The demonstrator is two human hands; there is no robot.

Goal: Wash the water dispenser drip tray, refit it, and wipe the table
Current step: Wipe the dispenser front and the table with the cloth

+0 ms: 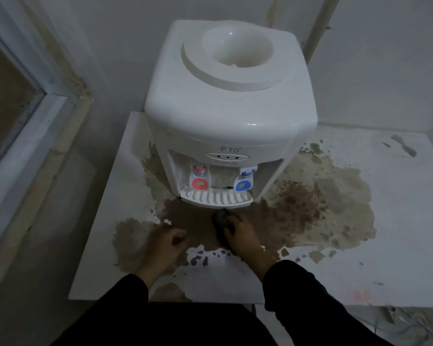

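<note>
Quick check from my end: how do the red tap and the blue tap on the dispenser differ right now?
The red tap sits on the dispenser's left side, the blue tap on its right. The red tap's round paddle is red-pink, the blue tap's is blue. The blue tap's top lever looks angled up to the right; the red tap's looks level. Both hang over the drip tray and have ring-shaped paddles on white bodies.

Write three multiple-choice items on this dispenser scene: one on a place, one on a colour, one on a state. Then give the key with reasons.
1. Where is the drip tray?
A. Fitted at the dispenser's base
B. Lying on the floor
C. In the left hand

2. What colour is the tap on the picture's left?
A. Green
B. Red
C. Yellow

3. What is the right hand doing?
A. Hanging open
B. Gripping a dark cloth
C. Pressing a tap

Key: 1 A, it sits under the taps; 2 B, the red disc shows; 3 B, fingers curl round the cloth on the stained table.
</note>
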